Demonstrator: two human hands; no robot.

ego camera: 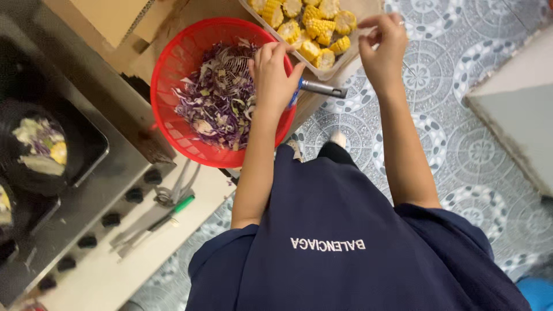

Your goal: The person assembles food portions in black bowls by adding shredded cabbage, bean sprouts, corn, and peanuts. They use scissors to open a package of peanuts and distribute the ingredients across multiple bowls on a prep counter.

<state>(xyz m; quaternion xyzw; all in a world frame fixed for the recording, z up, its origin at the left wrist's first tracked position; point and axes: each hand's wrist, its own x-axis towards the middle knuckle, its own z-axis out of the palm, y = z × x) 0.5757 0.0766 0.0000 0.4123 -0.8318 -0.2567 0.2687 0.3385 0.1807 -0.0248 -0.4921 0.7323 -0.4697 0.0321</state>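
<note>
Head view: patterned tile floor [461, 144] beside steel stove [86, 196].

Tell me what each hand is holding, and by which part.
Left hand grips a wire skimmer by its handle, the mesh end in the red basket of shredded cabbage. Right hand pinches something too small to identify.

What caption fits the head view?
Left hand holds wire skimmer over shredded purple cabbage in red basket; right hand near corn tray.

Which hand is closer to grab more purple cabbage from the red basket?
Probably the left hand: it is already over the red basket, touching the purple cabbage by the wire skimmer. The right hand is off beside the corn tray.
</note>
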